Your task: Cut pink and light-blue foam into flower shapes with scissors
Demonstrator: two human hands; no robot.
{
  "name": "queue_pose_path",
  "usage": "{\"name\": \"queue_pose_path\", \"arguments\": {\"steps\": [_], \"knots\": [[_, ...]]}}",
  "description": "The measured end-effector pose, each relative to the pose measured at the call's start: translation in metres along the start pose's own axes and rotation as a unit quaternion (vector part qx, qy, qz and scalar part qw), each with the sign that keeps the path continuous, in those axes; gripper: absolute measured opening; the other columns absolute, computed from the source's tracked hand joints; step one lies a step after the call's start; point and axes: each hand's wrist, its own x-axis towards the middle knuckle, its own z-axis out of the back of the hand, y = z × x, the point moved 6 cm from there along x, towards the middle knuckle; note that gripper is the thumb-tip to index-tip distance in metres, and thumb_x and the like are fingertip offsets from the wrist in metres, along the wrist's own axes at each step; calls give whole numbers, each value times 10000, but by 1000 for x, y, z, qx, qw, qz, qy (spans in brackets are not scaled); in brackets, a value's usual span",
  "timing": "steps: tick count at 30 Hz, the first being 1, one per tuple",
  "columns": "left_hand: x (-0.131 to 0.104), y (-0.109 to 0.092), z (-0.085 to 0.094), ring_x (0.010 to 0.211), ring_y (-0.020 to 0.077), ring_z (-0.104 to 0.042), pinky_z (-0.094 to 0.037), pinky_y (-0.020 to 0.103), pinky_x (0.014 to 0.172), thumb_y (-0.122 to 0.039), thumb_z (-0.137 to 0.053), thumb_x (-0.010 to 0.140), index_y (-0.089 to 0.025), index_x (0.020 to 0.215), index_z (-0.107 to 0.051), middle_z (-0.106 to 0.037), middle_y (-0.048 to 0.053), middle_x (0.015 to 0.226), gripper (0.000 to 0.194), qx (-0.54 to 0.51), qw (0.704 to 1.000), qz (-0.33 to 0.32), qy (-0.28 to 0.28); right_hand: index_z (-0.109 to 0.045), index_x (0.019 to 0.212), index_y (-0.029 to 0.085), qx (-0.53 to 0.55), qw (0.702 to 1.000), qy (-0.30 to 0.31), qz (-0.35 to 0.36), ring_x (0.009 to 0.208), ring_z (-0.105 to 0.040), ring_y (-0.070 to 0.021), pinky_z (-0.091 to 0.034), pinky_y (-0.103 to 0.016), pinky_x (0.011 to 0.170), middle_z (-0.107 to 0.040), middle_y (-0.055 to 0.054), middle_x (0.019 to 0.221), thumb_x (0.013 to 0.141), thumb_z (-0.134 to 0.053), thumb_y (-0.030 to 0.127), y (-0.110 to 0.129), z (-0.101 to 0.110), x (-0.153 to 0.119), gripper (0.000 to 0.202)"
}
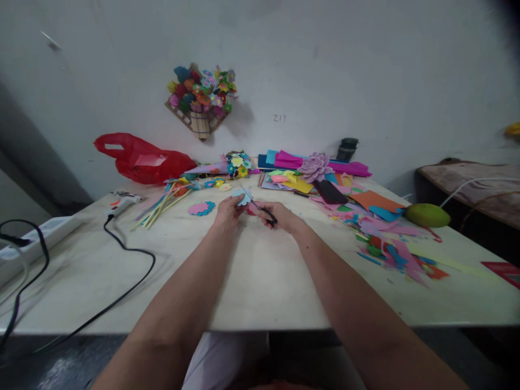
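Near the middle of the white table (260, 281), my left hand (228, 210) pinches a light blue scalloped paper piece (242, 199). My right hand (278, 213) is closed on scissors (270, 216) with black handles, and their blades point up and left against the blue piece. A red-pink piece (251, 208) shows between the two hands, partly hidden by the fingers. Left of my left hand, a pink scalloped piece (197, 208) and a blue scalloped piece (210, 206) lie overlapping on the table.
A glue gun (122, 203) with a black cord and a power strip (36, 241) are at left. Thin sticks (162, 210), a red bag (142, 162) and paper flowers (238, 162) stand behind. Right are a phone (330, 192), foam scraps (390, 249) and a green mango-like object (426, 215).
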Motion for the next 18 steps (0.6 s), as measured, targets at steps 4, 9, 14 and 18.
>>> {"name": "queue_pose_path", "arguments": {"steps": [4,9,14,18], "knots": [[0,2,0,568,125,-640,-547,226,577,-87,-679,692,-132,728,-626,-668,43,679,79,-10,1000,-1,-12,-666,1102,158,6,1000,-10,6,412,-405,-62,-309,-175,389,-474,67,505,782,-665,370,-1,0,2,384],[0,8,0,566,118,-627,-538,225,574,-91,-669,690,-137,717,-623,-663,43,700,71,-35,998,-10,-53,-672,1058,149,10,1000,-29,2,402,-400,-56,-308,-173,386,-472,67,496,785,-663,358,-2,-1,4,344],[-2,12,0,555,111,-603,-536,222,573,-94,-675,678,-153,691,-608,-653,34,687,90,-57,995,-16,-82,-668,1034,151,25,999,-41,-2,391,-401,-52,-308,-173,385,-481,72,495,764,-681,331,-4,0,6,325],[-4,12,-1,548,109,-591,-523,224,577,-92,-671,668,-155,664,-590,-623,23,651,103,-55,994,-24,-86,-665,949,144,44,998,-50,-3,383,-394,-54,-301,-176,379,-483,72,485,754,-685,296,-2,0,6,248]]}}
